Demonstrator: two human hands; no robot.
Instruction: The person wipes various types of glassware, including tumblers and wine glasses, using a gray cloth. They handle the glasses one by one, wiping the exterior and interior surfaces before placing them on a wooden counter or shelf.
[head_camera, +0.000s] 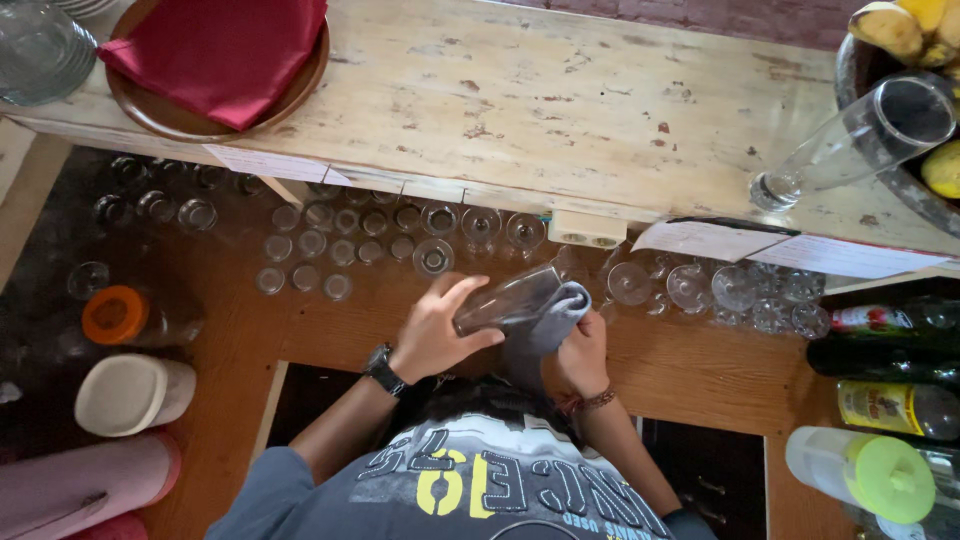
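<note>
My left hand (437, 332), with a dark watch on the wrist, grips a clear drinking glass (505, 298) lying on its side above the wooden lower counter (330, 320). A grey cloth (548, 322) is pushed into and around the glass's mouth, and my right hand (583, 355), with a beaded bracelet, holds that cloth. Both hands are in front of my chest, close together.
Rows of small upturned glasses (345, 245) and stemmed glasses (735, 288) stand under the worn white upper shelf (560, 110). On the shelf: a tall glass (860, 135), a fruit bowl (860, 70), a wooden tray with red cloth (215, 55). Bottles (890, 370) right, jars (125, 315) left.
</note>
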